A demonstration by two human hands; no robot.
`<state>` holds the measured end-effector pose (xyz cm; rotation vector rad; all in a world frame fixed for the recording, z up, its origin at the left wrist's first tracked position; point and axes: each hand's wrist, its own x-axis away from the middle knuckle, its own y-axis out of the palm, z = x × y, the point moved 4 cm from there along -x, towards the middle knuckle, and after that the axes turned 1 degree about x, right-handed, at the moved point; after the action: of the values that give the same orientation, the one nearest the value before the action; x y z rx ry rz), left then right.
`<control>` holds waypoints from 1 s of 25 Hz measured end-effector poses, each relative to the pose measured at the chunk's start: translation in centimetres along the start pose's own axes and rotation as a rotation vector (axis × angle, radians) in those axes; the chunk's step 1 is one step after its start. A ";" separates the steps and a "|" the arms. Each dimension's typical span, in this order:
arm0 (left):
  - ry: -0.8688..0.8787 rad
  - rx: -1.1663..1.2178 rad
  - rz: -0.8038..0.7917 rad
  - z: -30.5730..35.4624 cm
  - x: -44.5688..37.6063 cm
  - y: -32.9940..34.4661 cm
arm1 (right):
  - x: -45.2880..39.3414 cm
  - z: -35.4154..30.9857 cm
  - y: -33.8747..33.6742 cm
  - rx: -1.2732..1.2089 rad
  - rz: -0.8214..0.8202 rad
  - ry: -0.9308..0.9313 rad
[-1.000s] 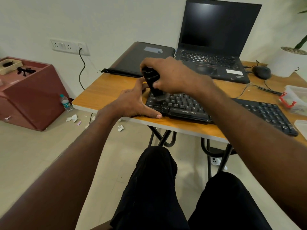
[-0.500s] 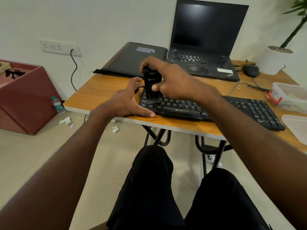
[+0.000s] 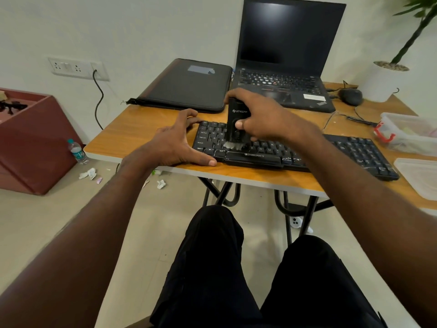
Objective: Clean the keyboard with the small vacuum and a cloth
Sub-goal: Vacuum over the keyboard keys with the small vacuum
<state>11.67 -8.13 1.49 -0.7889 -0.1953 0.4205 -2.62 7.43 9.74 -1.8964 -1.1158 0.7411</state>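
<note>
Head view, only view available.

Right hand (image 3: pixel 262 114) wraps the small vacuum (image 3: pixel 237 119), fingers curled round the black body, thumb pressed on its front. Vacuum stands upright, brush tip down on the keys in the left-centre part of the keyboard (image 3: pixel 283 155). Pale bristles are touching the key row just above the spacebar.

Left hand (image 3: pixel 176 143) braces the keyboard's left end: fingers spread, thumb lying along the front edge near the bottom-left corner, fingertips at the top-left corner. It presses against the keyboard, not pinching anything.

Keyboard lies flat near the front edge of the wooden table (image 3: pixel 132 136), running diagonally to the right.

Behind it: open laptop (image 3: pixel 283 55), screen dark, and a black zip case (image 3: pixel 189 86) to its left. Mouse (image 3: pixel 350 96) right of the laptop, white plant pot (image 3: pixel 380 81) beyond that. Clear plastic box (image 3: pixel 409 132) with red latch at the right edge, a clear lid (image 3: pixel 418 176) nearer the front.

Floor: water bottle (image 3: pixel 76 151) next to a red cabinet (image 3: pixel 33 143), crumpled paper scraps (image 3: pixel 88 174) nearby. Cloth: can't locate it.
</note>
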 end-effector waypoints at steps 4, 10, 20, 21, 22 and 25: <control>0.003 -0.006 -0.005 -0.1 0.1 0.1 | 0.1 -1.6 0.0 0.093 0.034 -0.117; 0.001 -0.027 0.002 -0.1 0.0 0.0 | 0.8 -2.2 -0.9 0.311 0.030 -0.055; 0.009 -0.030 0.002 -0.1 0.2 0.1 | 1.1 -3.7 0.6 0.289 -0.039 -0.231; 0.010 -0.035 0.001 -0.1 0.1 0.1 | 1.2 -3.3 0.6 0.247 -0.058 -0.235; 0.010 -0.037 0.001 -0.1 0.1 0.1 | 1.2 -2.9 0.1 0.238 -0.082 -0.207; 0.005 -0.037 0.002 0.1 0.1 0.0 | 0.3 -1.8 -2.0 0.335 -0.121 -0.065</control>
<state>11.76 -7.99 1.52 -0.8266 -0.1979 0.4173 -1.90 7.71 12.35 -1.5212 -1.0613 0.8669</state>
